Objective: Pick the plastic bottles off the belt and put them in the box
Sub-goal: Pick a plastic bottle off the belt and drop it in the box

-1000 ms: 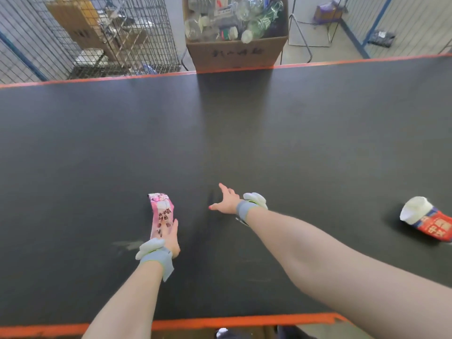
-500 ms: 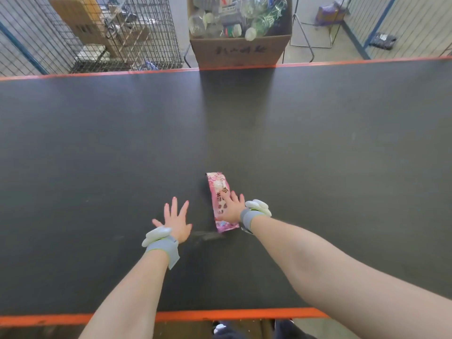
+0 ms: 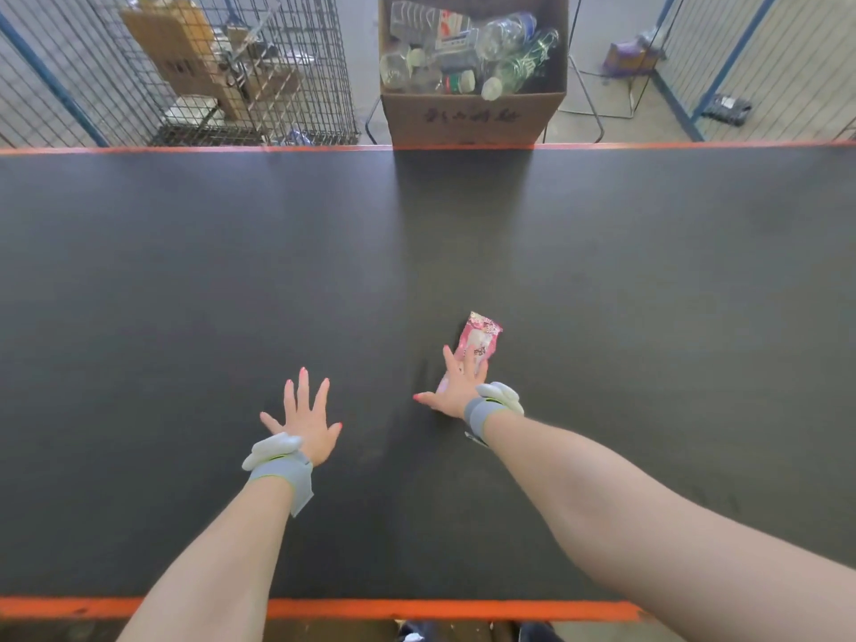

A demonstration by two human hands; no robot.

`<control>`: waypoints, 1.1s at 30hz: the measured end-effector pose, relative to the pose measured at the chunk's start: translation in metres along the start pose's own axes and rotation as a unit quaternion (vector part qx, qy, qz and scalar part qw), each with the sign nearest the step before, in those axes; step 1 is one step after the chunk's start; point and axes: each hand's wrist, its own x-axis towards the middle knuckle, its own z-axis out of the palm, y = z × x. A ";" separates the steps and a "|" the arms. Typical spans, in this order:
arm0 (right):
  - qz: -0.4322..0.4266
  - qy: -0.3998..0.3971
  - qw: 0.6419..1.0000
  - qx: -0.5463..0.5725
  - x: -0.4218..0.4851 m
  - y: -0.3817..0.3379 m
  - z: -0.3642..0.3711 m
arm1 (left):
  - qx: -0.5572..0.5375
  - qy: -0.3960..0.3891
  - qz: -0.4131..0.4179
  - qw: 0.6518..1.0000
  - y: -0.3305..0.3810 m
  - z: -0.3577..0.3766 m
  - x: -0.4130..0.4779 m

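- Resting flat on the black belt (image 3: 602,271), the pink packet (image 3: 479,340) lies just beyond the right hand (image 3: 456,386), whose straight fingers (image 3: 468,363) lie across its near end; they press or touch it and do not curl round it.
- The left hand (image 3: 308,421) is spread wide, palm down, over bare belt well to the left of the packet, with nothing in it.
- The packet looks like a thin printed pouch or a squashed soft bottle; which of the two cannot be told from this view. Either way it is probably very light, limp and a little slick, so it should slide under a flat palm rather than lift.
- A sound hold would likely be a pinch across its narrow width near the middle, thumb on one long edge and fingers on the other, or a pinch on the crimped far end where the film is stiffest.
- It is not fragile; squeezing hard should only crumple it.
- The cardboard box (image 3: 472,115) stands past the far orange edge of the belt, straight ahead and well apart from the hands, already heaped with clear plastic bottles (image 3: 502,32).
- No clear plastic bottle lies on the visible stretch of belt.
- A wire cage (image 3: 208,67) with cardboard inside stands to the left of the box.
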 end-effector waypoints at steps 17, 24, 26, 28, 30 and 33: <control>0.067 -0.009 0.993 -0.095 -0.018 -0.002 -0.001 | -0.021 -0.060 0.025 0.998 -0.007 0.001 -0.007; 0.015 -0.009 0.997 -0.079 -0.018 -0.005 -0.021 | 0.005 -0.042 0.037 0.998 -0.001 -0.007 0.005; 0.012 -0.025 0.997 -0.076 -0.016 -0.001 -0.021 | 0.000 -0.041 0.033 0.999 -0.002 -0.008 0.006; 0.024 -0.045 0.995 -0.088 -0.013 0.004 -0.019 | 0.001 -0.047 0.021 0.999 -0.004 -0.007 0.006; 0.040 -0.076 0.991 -0.099 -0.012 0.006 -0.016 | 0.006 -0.074 0.013 0.997 -0.008 -0.005 0.007; 0.051 -0.126 0.983 -0.127 -0.014 0.003 -0.012 | -0.017 -0.127 0.030 0.991 -0.017 -0.003 0.005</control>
